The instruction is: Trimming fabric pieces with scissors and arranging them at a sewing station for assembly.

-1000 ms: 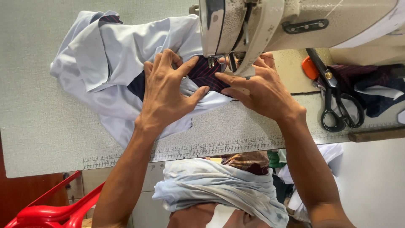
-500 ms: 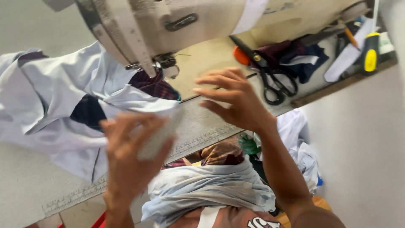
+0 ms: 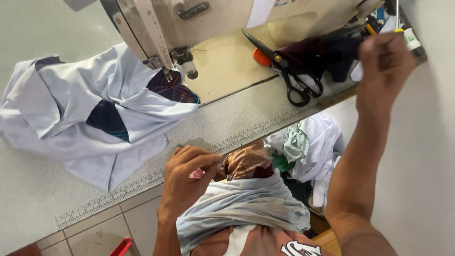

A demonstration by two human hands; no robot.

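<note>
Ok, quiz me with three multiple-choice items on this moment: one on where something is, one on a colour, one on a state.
1. Where are the scissors?
A. On the table right of the sewing machine
B. In the left hand
C. Under the white garment

2. What colour is the garment's main fabric?
A. Red
B. White
C. Green

3. What is the right hand doing?
A. Resting flat on the garment
B. Holding scissors
C. Raised at the table's far right end

Answers: 1 A, they lie beside the machine. 2 B, white with dark panels. 3 C, it is up by the tools there.
</note>
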